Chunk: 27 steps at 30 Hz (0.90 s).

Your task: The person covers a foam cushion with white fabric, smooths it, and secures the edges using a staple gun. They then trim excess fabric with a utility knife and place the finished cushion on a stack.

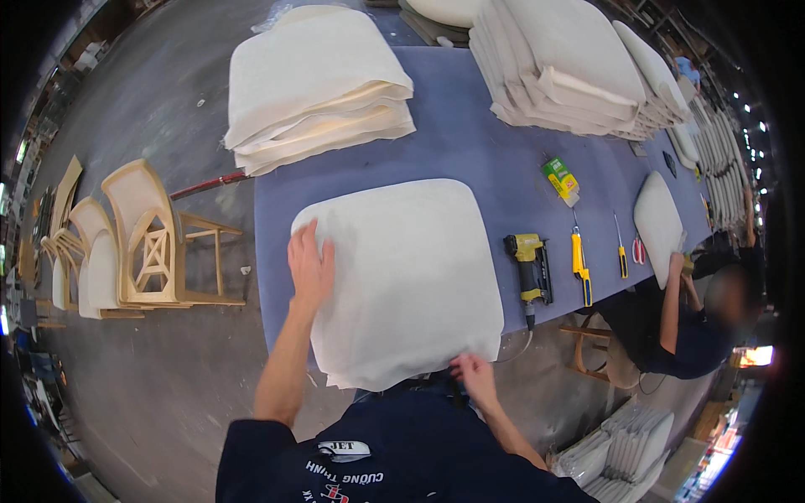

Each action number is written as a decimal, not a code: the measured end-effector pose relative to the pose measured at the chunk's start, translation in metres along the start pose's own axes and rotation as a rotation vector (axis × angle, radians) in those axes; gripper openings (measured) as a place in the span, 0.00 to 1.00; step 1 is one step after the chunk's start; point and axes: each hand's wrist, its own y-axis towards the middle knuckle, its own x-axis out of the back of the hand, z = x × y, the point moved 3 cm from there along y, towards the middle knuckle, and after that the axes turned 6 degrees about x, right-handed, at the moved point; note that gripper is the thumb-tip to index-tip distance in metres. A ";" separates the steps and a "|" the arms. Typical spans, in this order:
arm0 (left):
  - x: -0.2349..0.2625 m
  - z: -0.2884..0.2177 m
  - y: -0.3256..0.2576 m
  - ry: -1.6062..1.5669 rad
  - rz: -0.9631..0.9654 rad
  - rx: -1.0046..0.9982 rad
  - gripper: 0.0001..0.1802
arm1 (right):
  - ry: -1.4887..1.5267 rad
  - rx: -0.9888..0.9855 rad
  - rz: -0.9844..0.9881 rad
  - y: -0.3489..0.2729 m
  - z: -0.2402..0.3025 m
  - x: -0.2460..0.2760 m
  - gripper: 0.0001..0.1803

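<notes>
Fingers (309, 241) at white pad (408, 277), left and near edges

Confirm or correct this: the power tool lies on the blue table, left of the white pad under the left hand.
Wrong side: the head view shows the power tool right of the white pad under the left hand. It does lie on the blue table.

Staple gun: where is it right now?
In the head view, the staple gun lies on the blue table, just right of the white cushion.
</notes>
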 end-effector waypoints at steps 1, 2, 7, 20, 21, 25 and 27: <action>-0.012 -0.011 0.029 0.026 0.018 -0.059 0.29 | 0.077 -0.168 0.118 -0.010 0.001 -0.012 0.23; -0.025 -0.023 0.054 0.052 0.035 -0.117 0.29 | 0.205 -0.288 0.188 -0.019 -0.010 -0.021 0.24; -0.089 -0.086 0.144 0.069 0.165 -0.141 0.31 | 0.818 -0.396 0.362 -0.003 -0.010 -0.041 0.29; -0.154 -0.134 0.186 0.244 0.309 -0.162 0.32 | 0.617 -0.212 0.293 0.023 -0.089 -0.050 0.17; -0.161 -0.136 0.183 0.257 0.287 -0.190 0.32 | 0.625 -0.205 0.328 0.025 -0.089 -0.051 0.17; -0.210 -0.123 0.110 0.487 0.534 -0.344 0.32 | 0.610 -0.144 0.391 0.026 -0.096 -0.050 0.17; -0.196 -0.140 0.128 0.652 0.628 -0.406 0.32 | 0.609 -0.122 0.382 0.031 -0.095 -0.042 0.16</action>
